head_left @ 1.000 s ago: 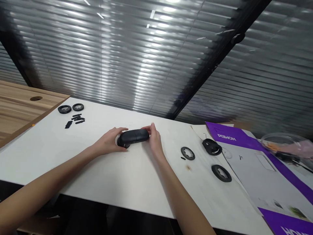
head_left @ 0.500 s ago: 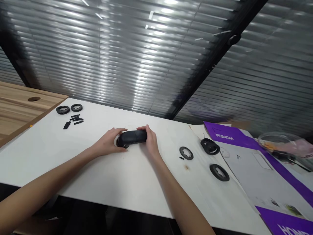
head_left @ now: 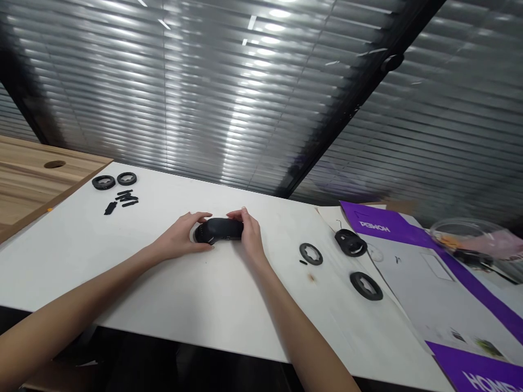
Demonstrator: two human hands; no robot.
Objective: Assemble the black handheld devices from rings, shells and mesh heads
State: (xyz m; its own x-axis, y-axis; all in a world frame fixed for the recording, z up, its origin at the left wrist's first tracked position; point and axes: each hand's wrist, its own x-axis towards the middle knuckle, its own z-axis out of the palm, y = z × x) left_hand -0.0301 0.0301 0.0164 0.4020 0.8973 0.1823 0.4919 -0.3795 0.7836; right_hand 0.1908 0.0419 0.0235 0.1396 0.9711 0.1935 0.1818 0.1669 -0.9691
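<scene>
A smooth black rounded casing, wide and curved at its ends, is held level just over the white table in front of me. What kind of device it is, I cannot make out. My left hand is curled around its left end, thumb below and fingers above. On the other end, my right hand is closed with its fingers over the top edge. The casing's underside and the right palm's contact are hidden. Right of that hand lie a flat black ring with a notched opening and a small black strip.
Farther right are another black ring, a black hollow part and a purple-and-white printed sheet. Two black rings and several black strips lie at the far left. Slatted blinds rise behind the table.
The casing has tilted slightly in my hands, and the pale patch at its left end no longer shows. Both hands keep their hold, nearly in place.
</scene>
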